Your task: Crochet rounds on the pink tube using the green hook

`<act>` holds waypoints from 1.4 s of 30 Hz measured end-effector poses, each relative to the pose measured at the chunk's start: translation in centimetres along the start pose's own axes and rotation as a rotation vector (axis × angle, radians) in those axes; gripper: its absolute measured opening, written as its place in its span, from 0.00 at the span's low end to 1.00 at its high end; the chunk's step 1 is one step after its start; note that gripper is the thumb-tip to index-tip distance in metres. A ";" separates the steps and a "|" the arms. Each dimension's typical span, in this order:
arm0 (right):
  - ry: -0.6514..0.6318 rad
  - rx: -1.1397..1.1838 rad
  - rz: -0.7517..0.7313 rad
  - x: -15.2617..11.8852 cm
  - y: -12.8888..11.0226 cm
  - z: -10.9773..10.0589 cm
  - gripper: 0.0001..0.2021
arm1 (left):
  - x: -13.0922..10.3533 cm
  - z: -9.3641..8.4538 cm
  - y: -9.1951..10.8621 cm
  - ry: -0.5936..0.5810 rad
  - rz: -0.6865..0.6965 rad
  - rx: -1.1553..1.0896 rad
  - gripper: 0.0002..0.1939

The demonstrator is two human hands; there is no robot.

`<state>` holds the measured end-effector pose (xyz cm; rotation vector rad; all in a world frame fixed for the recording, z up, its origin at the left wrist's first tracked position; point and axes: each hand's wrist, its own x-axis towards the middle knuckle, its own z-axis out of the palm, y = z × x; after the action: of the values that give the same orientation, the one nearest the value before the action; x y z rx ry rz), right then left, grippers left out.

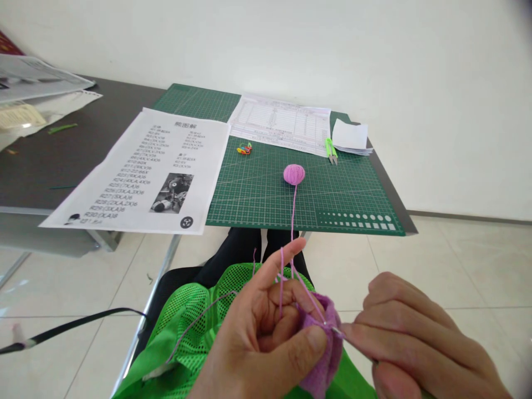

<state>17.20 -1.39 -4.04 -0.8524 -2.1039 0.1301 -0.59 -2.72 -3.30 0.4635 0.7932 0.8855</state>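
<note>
My left hand (274,332) pinches a pink-purple crocheted piece (322,368) between thumb and fingers, its index finger raised with yarn looped over it. My right hand (419,338) grips a thin metal crochet hook (357,349), whose tip is in the stitches at the top edge of the piece. From the work, a strand of yarn (293,213) runs up to a small pink-purple yarn ball (294,174) on the green cutting mat (257,194). My right palm and part of the hook's handle are hidden.
A printed pattern sheet (137,172) overhangs the table's front edge at left. Farther back are a printed form (282,122), white paper slips (350,137), green snips (331,151) and colourful stitch markers (244,148). Papers (37,77) lie at far left; a green mesh garment (199,316) covers my lap.
</note>
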 end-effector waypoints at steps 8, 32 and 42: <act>-0.112 0.047 0.012 1.5 -0.4 -1.8 0.15 | -0.2 -0.3 -0.5 -0.011 0.007 0.079 0.34; -0.043 0.062 0.143 1.9 -0.8 -0.4 0.14 | 0.0 0.3 -0.7 0.017 0.014 0.087 0.33; 0.145 -0.107 0.041 0.5 0.4 3.7 0.19 | 1.0 0.7 -3.3 0.291 0.188 0.040 0.33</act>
<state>14.45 -0.05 -6.21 -0.9404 -1.9725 -0.0223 1.98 -3.78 -5.41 0.4550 1.0473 1.1299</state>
